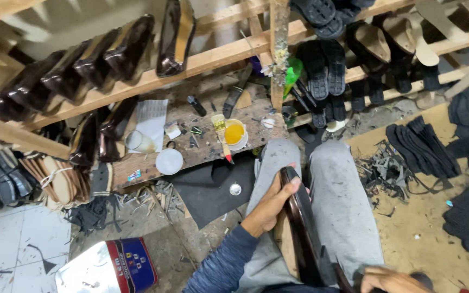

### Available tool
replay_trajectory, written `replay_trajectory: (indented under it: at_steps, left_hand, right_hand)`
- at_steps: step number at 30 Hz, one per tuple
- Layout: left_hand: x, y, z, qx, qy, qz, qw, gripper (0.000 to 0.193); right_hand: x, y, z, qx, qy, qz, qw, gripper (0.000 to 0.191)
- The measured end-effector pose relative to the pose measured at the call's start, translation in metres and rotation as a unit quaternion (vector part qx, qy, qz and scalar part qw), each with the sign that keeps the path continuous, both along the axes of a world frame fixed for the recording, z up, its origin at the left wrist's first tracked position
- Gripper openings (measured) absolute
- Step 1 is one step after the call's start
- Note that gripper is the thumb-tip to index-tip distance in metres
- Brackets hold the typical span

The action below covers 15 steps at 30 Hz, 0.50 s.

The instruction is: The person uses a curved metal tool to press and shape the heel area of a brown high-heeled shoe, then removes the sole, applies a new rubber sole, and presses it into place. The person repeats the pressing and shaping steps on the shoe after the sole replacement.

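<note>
The shoe [299, 228] held in the lap is shiny black with a light brown underside. The trousers [337, 190] are grey with small dark specks. The sleeve [223, 266] at the bottom is blue with thin lighter streaks. The rack [213, 57] across the top is pale yellow-brown wood, and the shoes on it [99, 59] at the upper left are glossy dark brown. The small pot [235, 133] in the middle is white with orange-yellow glue inside. The tin [109, 267] at the lower left is silver, dark blue and red. The floor tiles [12, 244] are white.
</note>
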State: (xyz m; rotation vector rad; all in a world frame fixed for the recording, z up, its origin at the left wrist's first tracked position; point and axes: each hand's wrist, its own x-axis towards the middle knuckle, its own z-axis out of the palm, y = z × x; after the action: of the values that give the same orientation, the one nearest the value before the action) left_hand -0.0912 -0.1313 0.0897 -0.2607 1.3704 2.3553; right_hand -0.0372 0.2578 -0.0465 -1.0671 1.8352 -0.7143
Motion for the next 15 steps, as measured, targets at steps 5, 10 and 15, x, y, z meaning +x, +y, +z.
replay_trajectory:
  at_steps: [5,10,15]
  left_hand:
    - [-0.014,0.016,0.001,-0.088,0.063,-0.043,0.993,0.060]
    - [-0.028,0.023,-0.015,-0.183,0.063,-0.123,0.973,0.053]
    - [-0.042,0.040,-0.044,-0.085,0.130,-0.060,0.986,0.047]
  right_hand:
    - [0.048,0.021,-0.013,-0.026,0.061,-0.294,0.954,0.024]
    - [0.042,-0.008,0.038,-0.007,0.205,-0.460,0.864,0.028]
    - [0.016,-0.057,0.115,-0.107,0.218,-0.451,0.859,0.030]
